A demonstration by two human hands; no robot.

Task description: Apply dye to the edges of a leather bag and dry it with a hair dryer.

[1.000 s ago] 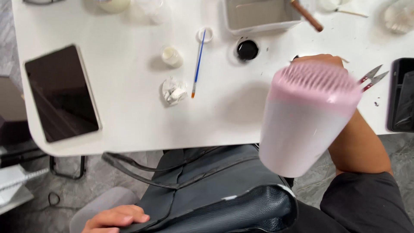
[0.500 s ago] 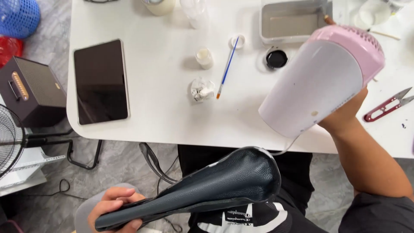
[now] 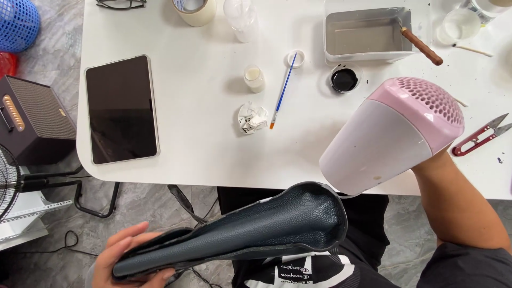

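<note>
left hand (image 3: 125, 256) gripping, low | right hand likely clenched, hidden; forearm raised

white table (image 3: 213, 154) with black tablet (image 3: 121, 109), crumpled paper (image 3: 252, 117), blue brush (image 3: 283, 90), grey tray (image 3: 368, 36), red snips (image 3: 480, 136)

— Above the grip of the left hand (image 3: 125, 250)?
— White table (image 3: 202, 154), rounded corner, evenly lit, soft shadows only.
— Around the grip itself?
— Grey marbled floor (image 3: 144, 213). Black tubular table foot (image 3: 90, 200) just up-left, thin cable (image 3: 48, 242) further left.
— Far left of the grip?
— Dark boxy speaker (image 3: 37, 122), black fan grille (image 3: 8, 181) at the edge, white rack (image 3: 26, 216) below. Blue mesh basket (image 3: 18, 21) far up-left.
</note>
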